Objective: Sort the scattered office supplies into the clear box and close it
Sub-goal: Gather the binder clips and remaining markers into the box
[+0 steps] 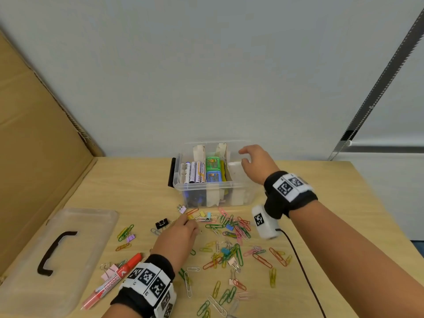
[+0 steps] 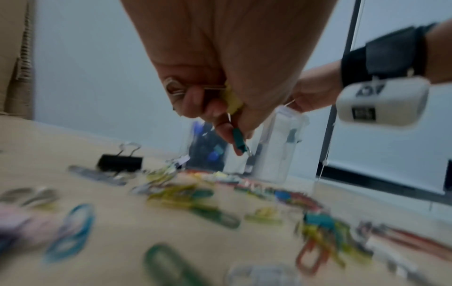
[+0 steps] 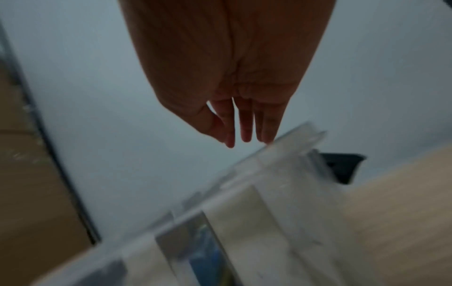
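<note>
The clear box [image 1: 249,191] stands open at the back of the desk, with markers [image 1: 194,172] and small green and blue packs [image 1: 213,171] in its compartments. My right hand [image 1: 257,162] hovers over its right compartment, fingers straight and holding nothing [image 3: 244,133]. My left hand [image 1: 181,232] is low over the scattered paper clips [image 1: 231,228], its fingers curled round several small binder clips, one yellow [image 2: 232,100] and one green [image 2: 238,140]. A black binder clip [image 1: 161,224] lies just left of that hand.
The box's clear lid [image 1: 57,255] with a black handle lies at the front left. A red marker [image 1: 117,277] rests beside it. Cardboard [image 1: 34,145] walls the left side. A black cable [image 1: 302,271] runs across the desk at the right.
</note>
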The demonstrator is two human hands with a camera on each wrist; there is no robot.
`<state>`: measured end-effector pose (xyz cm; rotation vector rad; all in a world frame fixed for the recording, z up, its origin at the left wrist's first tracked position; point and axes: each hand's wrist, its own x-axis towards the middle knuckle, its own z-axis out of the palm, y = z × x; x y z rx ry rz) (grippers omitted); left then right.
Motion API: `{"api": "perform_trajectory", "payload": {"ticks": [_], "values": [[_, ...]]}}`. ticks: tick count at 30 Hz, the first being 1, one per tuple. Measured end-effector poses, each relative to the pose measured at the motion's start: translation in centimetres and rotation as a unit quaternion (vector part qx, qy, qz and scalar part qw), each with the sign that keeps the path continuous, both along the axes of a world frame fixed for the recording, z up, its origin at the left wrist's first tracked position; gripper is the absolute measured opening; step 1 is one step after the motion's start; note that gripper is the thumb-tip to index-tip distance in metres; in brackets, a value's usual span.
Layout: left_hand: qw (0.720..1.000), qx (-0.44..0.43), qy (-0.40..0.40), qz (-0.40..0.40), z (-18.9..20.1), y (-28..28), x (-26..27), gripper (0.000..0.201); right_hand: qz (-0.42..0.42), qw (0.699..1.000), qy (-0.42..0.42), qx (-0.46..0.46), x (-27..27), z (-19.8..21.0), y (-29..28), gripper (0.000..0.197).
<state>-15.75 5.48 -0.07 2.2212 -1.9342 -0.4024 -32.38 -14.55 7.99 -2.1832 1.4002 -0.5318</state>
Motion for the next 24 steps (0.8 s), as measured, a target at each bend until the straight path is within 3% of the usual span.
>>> {"api": "perform_trajectory", "payload": {"ticks": [3, 5, 9, 16, 24], "values": [[0.996, -0.078, 0.021, -0.024, 3.8, -1.0, -1.2, 0.029, -0.001, 0.994, 0.045, -0.098, -1.9, -2.0, 1.8, 0.045], [0.99, -0.135, 0.019, -0.045, 6.7, -2.7, -2.2, 0.027, -0.015, 0.993, 0.069, -0.098, -3.0, -3.8, 2.5, 0.054], [0.98, -0.184, -0.013, -0.077, 10.7, -9.2, -4.4, 0.026, -0.029, 0.997, 0.022, -0.066, -3.5, -5.8, 3.6, 0.06], [0.983, -0.051, -0.162, -0.073, 10.7, -21.3, -6.7, 0.023, -0.049, 0.996, 0.008, -0.073, -3.0, -5.6, 4.0, 0.057], [0.984, 0.078, -0.142, -0.071, 9.5, -25.1, -6.7, 0.033, -0.06, 0.993, 0.01, -0.1, -2.8, -6.2, 3.8, 0.056]]}}
